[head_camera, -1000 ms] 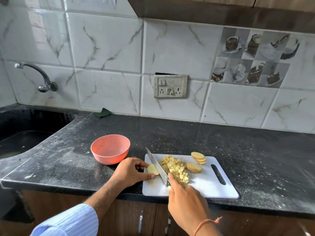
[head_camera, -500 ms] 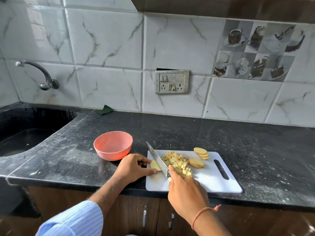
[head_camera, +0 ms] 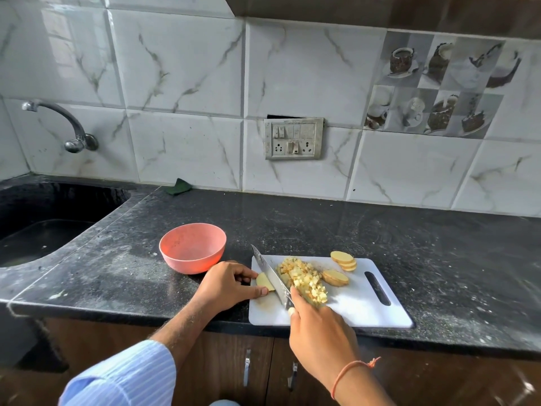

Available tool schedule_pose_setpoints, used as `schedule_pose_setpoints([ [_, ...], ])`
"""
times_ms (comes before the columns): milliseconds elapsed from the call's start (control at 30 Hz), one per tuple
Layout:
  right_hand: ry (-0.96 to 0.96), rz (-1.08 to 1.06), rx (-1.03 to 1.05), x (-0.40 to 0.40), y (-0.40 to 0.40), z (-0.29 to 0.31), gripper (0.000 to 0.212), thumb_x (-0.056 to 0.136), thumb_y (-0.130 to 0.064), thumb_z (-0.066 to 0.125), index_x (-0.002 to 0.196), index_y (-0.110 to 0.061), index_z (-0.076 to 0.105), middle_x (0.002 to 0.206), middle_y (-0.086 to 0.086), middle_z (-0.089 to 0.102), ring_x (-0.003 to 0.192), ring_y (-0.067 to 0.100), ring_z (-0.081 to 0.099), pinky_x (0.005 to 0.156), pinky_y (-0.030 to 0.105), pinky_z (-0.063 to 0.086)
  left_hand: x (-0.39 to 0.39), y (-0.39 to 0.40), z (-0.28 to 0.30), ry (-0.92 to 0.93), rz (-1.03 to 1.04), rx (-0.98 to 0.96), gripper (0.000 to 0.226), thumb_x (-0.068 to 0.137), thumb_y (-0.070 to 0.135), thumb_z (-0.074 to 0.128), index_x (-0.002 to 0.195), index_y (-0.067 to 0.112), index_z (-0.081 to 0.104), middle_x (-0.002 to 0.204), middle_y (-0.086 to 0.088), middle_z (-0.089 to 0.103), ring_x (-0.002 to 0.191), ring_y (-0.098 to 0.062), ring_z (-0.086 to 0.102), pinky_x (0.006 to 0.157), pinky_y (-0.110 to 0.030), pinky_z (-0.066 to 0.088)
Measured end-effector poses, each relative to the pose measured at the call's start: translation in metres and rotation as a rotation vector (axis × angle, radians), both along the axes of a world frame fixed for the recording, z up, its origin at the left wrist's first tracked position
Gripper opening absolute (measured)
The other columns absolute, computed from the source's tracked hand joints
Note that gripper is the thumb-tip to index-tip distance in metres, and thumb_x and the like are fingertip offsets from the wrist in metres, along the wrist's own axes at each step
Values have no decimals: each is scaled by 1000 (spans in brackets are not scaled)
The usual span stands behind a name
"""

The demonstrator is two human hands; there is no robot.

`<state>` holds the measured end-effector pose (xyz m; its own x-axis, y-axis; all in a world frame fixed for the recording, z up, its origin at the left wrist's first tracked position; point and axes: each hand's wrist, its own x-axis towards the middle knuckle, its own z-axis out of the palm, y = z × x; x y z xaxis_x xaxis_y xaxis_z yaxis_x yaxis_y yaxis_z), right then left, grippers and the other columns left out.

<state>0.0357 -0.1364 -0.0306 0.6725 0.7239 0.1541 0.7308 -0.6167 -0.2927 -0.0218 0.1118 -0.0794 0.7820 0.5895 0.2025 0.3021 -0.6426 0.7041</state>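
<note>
Your left hand (head_camera: 227, 284) pinching a potato slice (head_camera: 264, 281) on the board (head_camera: 366, 309), your right hand (head_camera: 319, 332) gripping the knife (head_camera: 270, 273) beside it.

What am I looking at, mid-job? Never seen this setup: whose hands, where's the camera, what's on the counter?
No machine: a person works with bare hands; all pictures come from a camera on their head, looking down. The left hand holds a potato slice on the white cutting board; the right hand grips a knife, blade against that slice. A diced pile and more slices lie on the board. A pink bowl stands on the dark counter beside it.
</note>
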Motion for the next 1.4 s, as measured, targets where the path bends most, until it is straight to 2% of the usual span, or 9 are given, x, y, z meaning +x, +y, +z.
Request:
schedule_pose_setpoints([
  [100,45,-8,40,-1,2,3,54,111,-39,34,164,-36,24,118,-2,71,100,15,67,76,26,52,-2,1,1,0,-8,1,55,59,71,91,100,36,82,90,15,72,77,-3,66,66,-20,55],
  [267,50,-18,52,0,4,8,55,111,-40,34,165,-38,23,122,-1,72,107,18,69,90,34,58,-1,1,-1,-8,-5,-7,57,56,72,91,99,35,83,90,14,73,78,-5,67,71,-26,58],
  [600,-10,17,-57,-1,32,6,60,109,-28,42,164,-33,19,108,3,70,97,24,67,75,37,53,-2,-1,-1,-21,-2,2,54,59,69,93,99,35,83,89,14,72,76,-5,67,69,-24,57],
  [700,-3,28,-35,4,40,9,54,110,-29,41,162,-32,27,109,2,71,98,24,67,78,38,56,-2,-2,1,-22,-3,4,51,61,67,93,99,35,83,88,14,72,75,-5,65,67,-22,54],
  [867,-36,40,-19,-3,11,1,54,111,-34,37,163,-34,22,96,-2,69,84,17,67,73,36,59,-2,0,0,-11,-5,-13,52,60,67,93,100,35,83,89,14,72,75,-5,65,64,-19,52],
  [933,-28,29,-8,-1,3,0,54,111,-39,34,163,-34,22,103,-3,69,88,14,67,76,33,60,-1,1,2,7,-11,-23,53,60,68,93,100,35,84,89,15,73,74,-5,66,62,-19,51],
  [1033,4,16,33,-1,0,1,54,111,-38,35,164,-34,26,107,-3,70,88,13,65,71,25,54,-1,4,5,26,-31,-49,51,60,67,93,97,34,84,87,15,76,73,-6,68,63,-21,52],
  [1167,39,5,100,-7,2,6,54,111,-38,36,164,-37,25,96,-9,65,76,8,57,54,17,37,-2,4,3,7,-32,-58,46,62,62,95,95,31,84,86,14,76,68,-2,64,60,-18,50],
  [1400,39,18,40,-7,3,6,56,111,-39,34,165,-36,19,106,-4,69,89,12,65,72,26,54,-2,4,3,12,-26,-57,46,62,61,95,95,31,84,87,14,76,68,-1,64,59,-16,49],
])
